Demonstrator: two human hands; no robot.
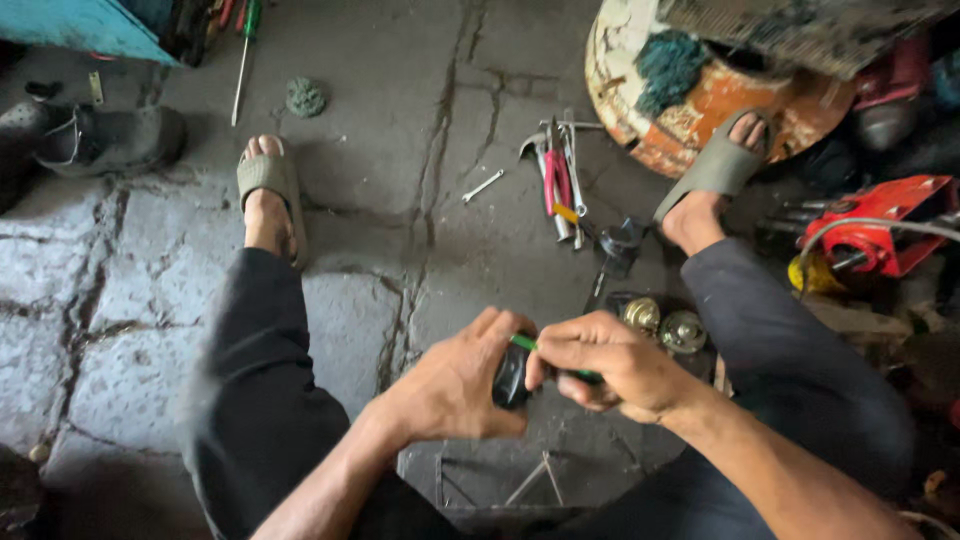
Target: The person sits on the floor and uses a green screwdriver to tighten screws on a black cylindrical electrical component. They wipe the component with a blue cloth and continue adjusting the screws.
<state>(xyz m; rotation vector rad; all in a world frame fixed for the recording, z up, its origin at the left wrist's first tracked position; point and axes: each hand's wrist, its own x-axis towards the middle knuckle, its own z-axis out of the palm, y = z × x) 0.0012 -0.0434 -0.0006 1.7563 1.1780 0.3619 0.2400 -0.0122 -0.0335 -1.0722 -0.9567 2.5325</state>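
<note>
A small black part (511, 378), dark and rounded with a slightly glossy face, sits between both hands just above the person's lap, over the cracked stone floor (380, 120) between the knees. The left hand (455, 385) cups it from the left side, its fingers closed around the part with the thumb lying along the top. The right hand (610, 365) comes in from the right with its wrist bent inward, fingers closed on a green-handled tool (525, 343) whose green end shows between thumb and forefinger and meets the black part (how far the tool goes into it cannot be told, as the fingers cover the join). Both forearms rise from the lower edge of the view and converge at the middle. The person sits with legs spread, each foot in a grey-green sandal (268, 180) flat on the floor. Beyond the hands, toward the far side of the floor, lies a loose cluster of hand tools with red-handled pliers (557, 180) among them, and a small wrench (483, 186) just to their left. Two round brass-coloured parts (662, 323) lie close beside the right knee. A rusty round drum (700, 90) stands at the far right, with teal fibre resting in its top.
</note>
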